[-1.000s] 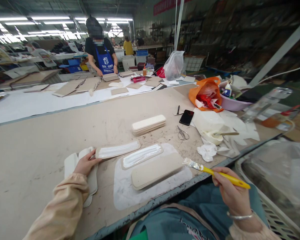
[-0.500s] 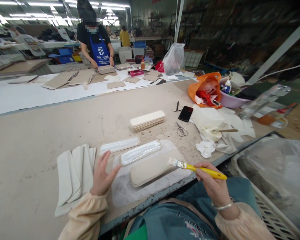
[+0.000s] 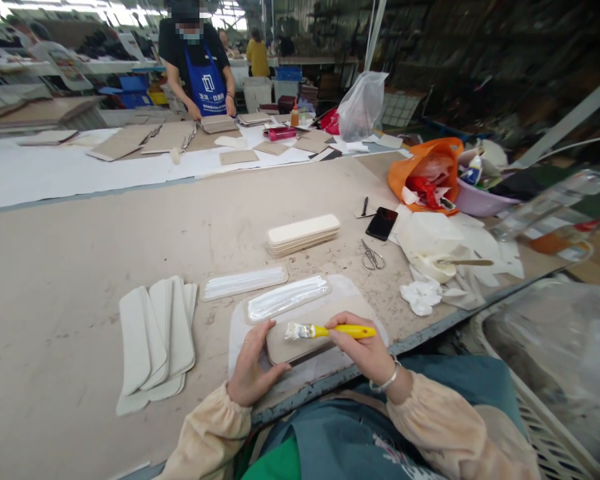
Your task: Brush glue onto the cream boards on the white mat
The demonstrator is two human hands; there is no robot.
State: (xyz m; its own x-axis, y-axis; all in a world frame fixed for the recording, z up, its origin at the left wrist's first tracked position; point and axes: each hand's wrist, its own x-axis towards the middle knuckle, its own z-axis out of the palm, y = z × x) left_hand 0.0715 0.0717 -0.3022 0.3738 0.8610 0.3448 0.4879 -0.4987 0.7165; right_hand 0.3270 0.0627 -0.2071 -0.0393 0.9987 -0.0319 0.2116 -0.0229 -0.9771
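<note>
My right hand (image 3: pixel 361 348) is closed on a yellow-handled brush (image 3: pixel 330 331), its white bristles resting over the left end of a stack of beige oblong boards (image 3: pixel 305 337). My left hand (image 3: pixel 253 365) lies with fingers spread against that stack's left end. The stack sits on a white plastic sheet (image 3: pixel 340 285). Behind it lie two boards coated with wet white glue, one (image 3: pixel 286 298) on the sheet and one (image 3: pixel 244 282) on the bare table. A fan of white oblong pieces (image 3: pixel 155 340) lies to the left.
Another stack of boards (image 3: pixel 303 234), scissors (image 3: pixel 373 257), a black phone (image 3: pixel 382 223), a glue bowl (image 3: pixel 437 263), crumpled tissue (image 3: pixel 421 296) and an orange bag (image 3: pixel 423 175) sit further back and right. A person in a blue apron (image 3: pixel 200 70) works at the far table.
My left hand let go of the glued board, left it behind, and moved right to the near stack. My right hand brought the brush leftward onto that stack.
</note>
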